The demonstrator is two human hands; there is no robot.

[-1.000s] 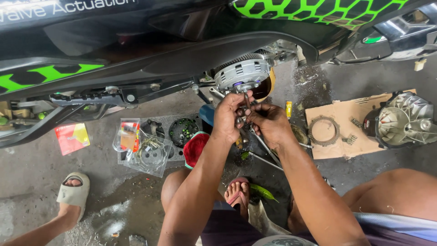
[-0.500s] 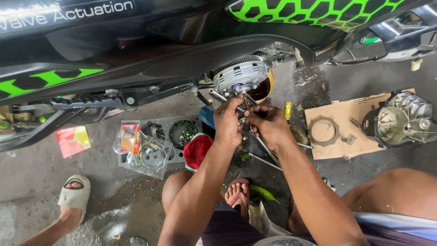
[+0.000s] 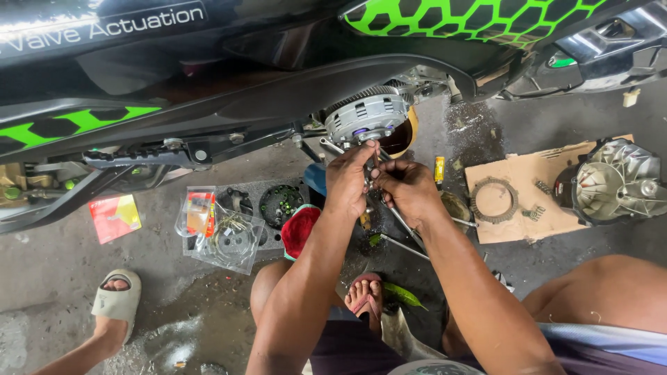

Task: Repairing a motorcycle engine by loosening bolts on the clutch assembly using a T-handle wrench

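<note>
the left hand [image 3: 351, 182] and right hand [image 3: 406, 189] meet just below the ribbed clutch assembly [image 3: 367, 117] on the engine side of the black-and-green motorcycle [image 3: 292, 62]. both hands are clenched together around a thin metal tool [image 3: 376, 158], whose long axis runs up and slightly away towards the clutch's centre (its tip is hidden by the fingers). the clutch lies straight above the hands, the left hand nearer to it. a loose friction plate ring [image 3: 494, 200] rests on cardboard [image 3: 521, 229], well apart to the right.
</note>
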